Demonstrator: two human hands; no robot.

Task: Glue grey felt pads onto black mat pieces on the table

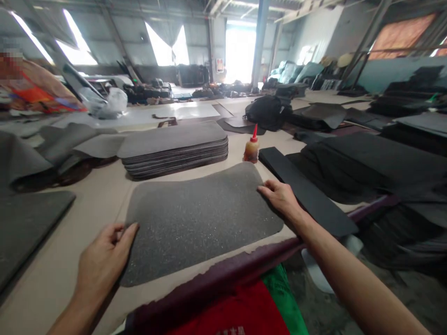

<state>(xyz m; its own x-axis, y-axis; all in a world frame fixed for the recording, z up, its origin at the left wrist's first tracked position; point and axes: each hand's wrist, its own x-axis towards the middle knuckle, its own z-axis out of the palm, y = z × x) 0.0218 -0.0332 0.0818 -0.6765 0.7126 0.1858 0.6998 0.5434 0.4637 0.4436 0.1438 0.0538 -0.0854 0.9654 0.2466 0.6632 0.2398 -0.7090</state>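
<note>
A dark grey mat [202, 223] with rounded corners and light specks lies before me on the table, its far edge slightly raised. My left hand [104, 253] pinches its left edge, thumb on top and fingers partly hidden beneath. At the far right edge, my right hand [279, 195] grips the same mat between thumb and fingers. Just beyond it rises a neat stack of similar grey mats [174, 144]. To the right of that stack stands a bottle [251, 150] with a red nozzle and yellowish-brown contents.
A long black strip [307, 190] and piles of dark sheets [377, 163] lie to the right. Another dark sheet [31, 228] is at the left. The table's near edge has a maroon covering [223, 274]. A black bag [267, 111] sits farther back.
</note>
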